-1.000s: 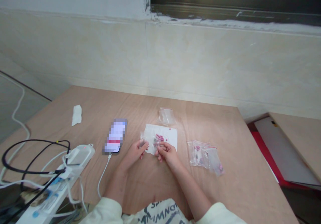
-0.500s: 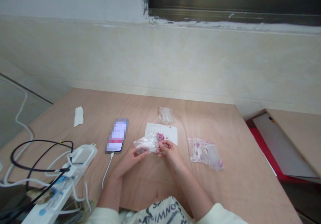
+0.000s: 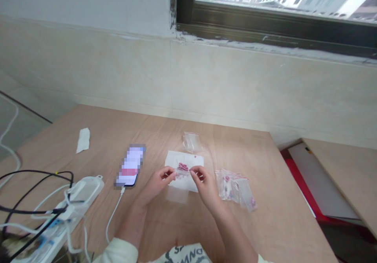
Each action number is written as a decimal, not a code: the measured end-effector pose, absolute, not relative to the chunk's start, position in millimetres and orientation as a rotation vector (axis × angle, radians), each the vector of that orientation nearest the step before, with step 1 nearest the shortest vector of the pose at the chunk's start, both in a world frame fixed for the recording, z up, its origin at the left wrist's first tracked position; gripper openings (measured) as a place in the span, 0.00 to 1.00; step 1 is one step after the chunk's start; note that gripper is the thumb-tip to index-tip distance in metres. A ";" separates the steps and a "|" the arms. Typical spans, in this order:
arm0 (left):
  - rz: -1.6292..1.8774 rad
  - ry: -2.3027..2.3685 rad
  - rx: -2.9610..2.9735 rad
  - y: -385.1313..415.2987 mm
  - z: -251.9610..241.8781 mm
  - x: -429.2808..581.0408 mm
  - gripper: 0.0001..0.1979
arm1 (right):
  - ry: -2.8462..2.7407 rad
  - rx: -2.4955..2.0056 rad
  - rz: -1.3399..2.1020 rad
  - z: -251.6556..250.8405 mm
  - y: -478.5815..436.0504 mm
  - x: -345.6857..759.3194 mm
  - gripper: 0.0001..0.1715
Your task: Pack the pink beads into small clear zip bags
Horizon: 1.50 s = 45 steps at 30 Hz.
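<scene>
A small clear plastic bag (image 3: 180,181) is stretched between my two hands, over the white paper (image 3: 172,157). My left hand (image 3: 163,179) pinches its left side between thumb and fingertips. At the opposite side, the thumb and finger of my right hand (image 3: 202,179) are closed on the bag's edge. Just beyond the bag's upper edge lies a cluster of pink-red beads (image 3: 183,166). One loose bead (image 3: 195,157) rests by itself near the far right of the paper. Whether any beads are inside the held bag I cannot tell.
Zip bags with pink beads (image 3: 231,184) lie to the right, and another clear bag (image 3: 191,141) is behind the paper. Leftward are a phone (image 3: 131,164) on a white charging cable, a white scrap (image 3: 83,140) and a power strip (image 3: 84,196) with tangled cords.
The crumpled bag is now spread flat between both hands. My right hand has left the bead cluster and holds the bag's right side. The view has tilted up slightly.
</scene>
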<state>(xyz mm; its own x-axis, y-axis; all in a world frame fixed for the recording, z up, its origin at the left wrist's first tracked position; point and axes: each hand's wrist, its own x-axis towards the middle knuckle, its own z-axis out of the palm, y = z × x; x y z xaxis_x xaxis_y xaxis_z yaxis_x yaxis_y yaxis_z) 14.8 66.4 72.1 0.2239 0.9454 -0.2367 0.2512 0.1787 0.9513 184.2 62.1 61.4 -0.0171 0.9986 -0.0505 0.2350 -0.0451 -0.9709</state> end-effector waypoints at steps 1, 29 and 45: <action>0.754 1.264 1.314 66.7 72.3 16.0 0.12 | -1.347 -1.413 1.189 58.3 62.7 185.1 0.10; 0.684 1.123 1.312 49.0 70.7 27.7 0.14 | -1.206 -1.253 1.494 53.2 47.3 169.6 0.15; 0.777 1.192 1.313 62.8 63.0 23.4 0.12 | -1.020 -1.243 1.598 48.6 60.4 180.9 0.17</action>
<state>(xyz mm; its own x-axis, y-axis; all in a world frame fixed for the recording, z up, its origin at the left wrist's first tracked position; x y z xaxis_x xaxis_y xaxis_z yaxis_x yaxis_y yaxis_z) 23.4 62.8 63.0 0.2669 0.9415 -0.2060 0.1922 0.1574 0.9687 180.9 60.4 48.6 -0.1478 0.9458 -0.2893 -0.1363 -0.3092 -0.9412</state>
